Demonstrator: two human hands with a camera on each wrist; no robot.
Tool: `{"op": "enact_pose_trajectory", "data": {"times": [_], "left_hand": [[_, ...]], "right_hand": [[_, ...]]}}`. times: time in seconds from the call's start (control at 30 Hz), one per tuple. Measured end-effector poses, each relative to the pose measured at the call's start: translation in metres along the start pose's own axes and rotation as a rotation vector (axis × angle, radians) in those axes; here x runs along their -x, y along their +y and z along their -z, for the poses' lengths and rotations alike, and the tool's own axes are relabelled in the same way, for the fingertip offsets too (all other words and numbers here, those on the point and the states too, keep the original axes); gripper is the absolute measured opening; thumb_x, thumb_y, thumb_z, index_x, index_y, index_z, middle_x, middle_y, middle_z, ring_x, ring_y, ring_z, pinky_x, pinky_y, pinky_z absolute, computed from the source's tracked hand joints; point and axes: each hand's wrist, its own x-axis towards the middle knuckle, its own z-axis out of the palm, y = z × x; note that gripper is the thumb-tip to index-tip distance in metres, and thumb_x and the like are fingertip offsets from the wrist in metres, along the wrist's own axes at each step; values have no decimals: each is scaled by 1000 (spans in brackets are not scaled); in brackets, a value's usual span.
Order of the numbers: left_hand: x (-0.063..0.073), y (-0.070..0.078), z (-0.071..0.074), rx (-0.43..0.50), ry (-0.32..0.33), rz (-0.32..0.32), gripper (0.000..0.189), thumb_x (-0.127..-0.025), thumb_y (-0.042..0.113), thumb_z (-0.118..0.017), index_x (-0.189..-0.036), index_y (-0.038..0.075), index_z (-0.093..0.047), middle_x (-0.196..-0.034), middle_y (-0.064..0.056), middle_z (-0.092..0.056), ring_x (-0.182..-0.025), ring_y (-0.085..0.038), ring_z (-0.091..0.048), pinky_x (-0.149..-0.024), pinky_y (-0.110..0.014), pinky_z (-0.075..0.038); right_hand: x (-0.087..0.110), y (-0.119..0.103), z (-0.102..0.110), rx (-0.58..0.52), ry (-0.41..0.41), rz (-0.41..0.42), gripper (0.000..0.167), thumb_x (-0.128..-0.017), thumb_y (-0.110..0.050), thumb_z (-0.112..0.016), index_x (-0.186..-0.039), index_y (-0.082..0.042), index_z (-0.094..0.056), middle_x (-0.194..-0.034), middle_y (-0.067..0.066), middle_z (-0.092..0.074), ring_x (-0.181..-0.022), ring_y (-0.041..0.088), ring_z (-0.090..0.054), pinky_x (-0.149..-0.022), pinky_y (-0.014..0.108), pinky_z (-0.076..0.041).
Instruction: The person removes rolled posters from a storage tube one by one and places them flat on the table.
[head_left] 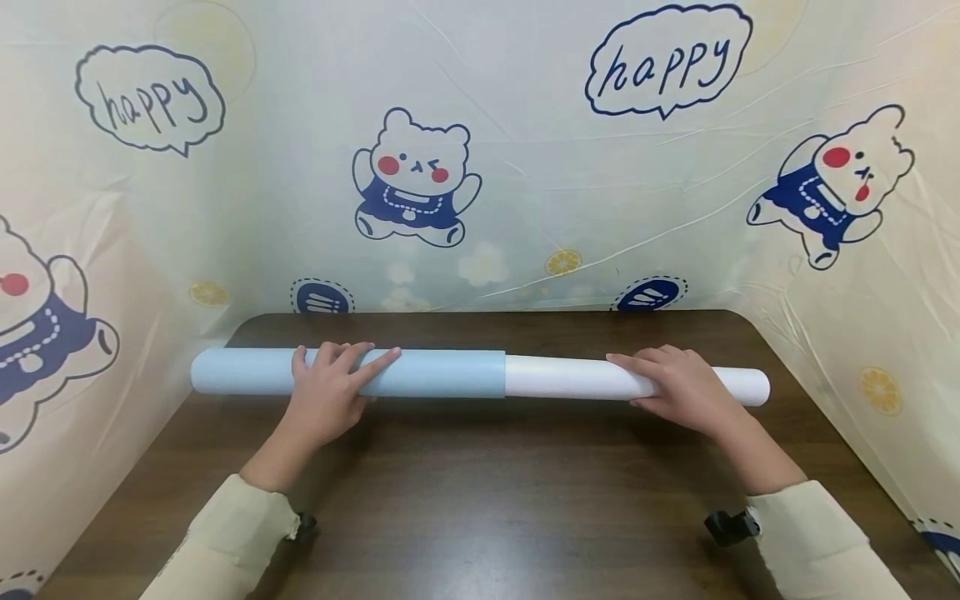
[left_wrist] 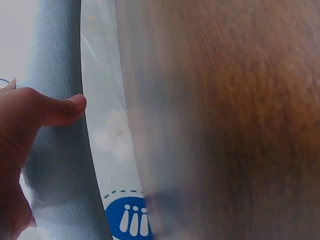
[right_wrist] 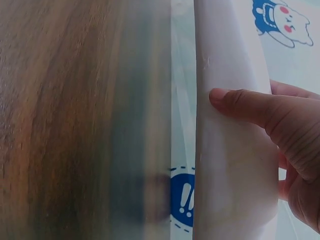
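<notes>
A light blue roll of sheet material lies crosswise over the brown table. At its right end it meets a slightly thinner white roll, in line with it. My left hand grips the blue roll left of its middle, fingers over the top and thumb on the near side. On the white roll, my right hand holds on near the right end in the same manner. Each wrist view shows a thumb lying across its roll; the blue one has a finely creased surface, and the white one looks smooth.
The brown wooden table has rounded far corners. A pale curtain printed with bears and the word "happy" stands behind it and along both sides. Dark wrist mounts stick out from the beige sleeves.
</notes>
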Motion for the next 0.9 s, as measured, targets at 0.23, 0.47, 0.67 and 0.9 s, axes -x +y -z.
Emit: {"op": "enact_pose_trajectory", "data": {"times": [0.23,0.47,0.67,0.9], "left_hand": [[2,-3,-1,4,-6,9,102,-62,13,-93,-147,35,-42,-130,-17,-55,-107,-42,-48,-91,-81,-23],[3,-7,-2,8,7,18,100,-62,13,-92,-146,34,-44,-129,-17,-56,-106,-42,-48,-90,-82,-24],[6,-13,-2,5,-3,75,99,-63,14,-92,-147,34,-43,-130,-16,-55,-106,-43,-48,-90,-81,-24],[9,-16,-3,-3,-16,135,98,-64,14,-91,-147,35,-42,-130,-17,-55,-105,-44,-47,-90,-80,-24]], "right_hand": [[7,8,0,-17,-13,-23,72,-68,-22,-90,-134,-19,-61,-107,9,-70,-94,31,-65,-78,52,-52],[15,17,-2,-20,11,-20,73,-68,-20,-90,-135,-18,-60,-106,9,-70,-92,30,-66,-77,51,-53],[27,26,-2,-21,60,-40,73,-67,-18,-90,-133,-17,-61,-104,10,-70,-91,31,-65,-75,52,-53],[37,34,0,-14,113,-59,75,-65,-17,-91,-133,-16,-61,-102,12,-70,-90,32,-65,-73,54,-53]]}}
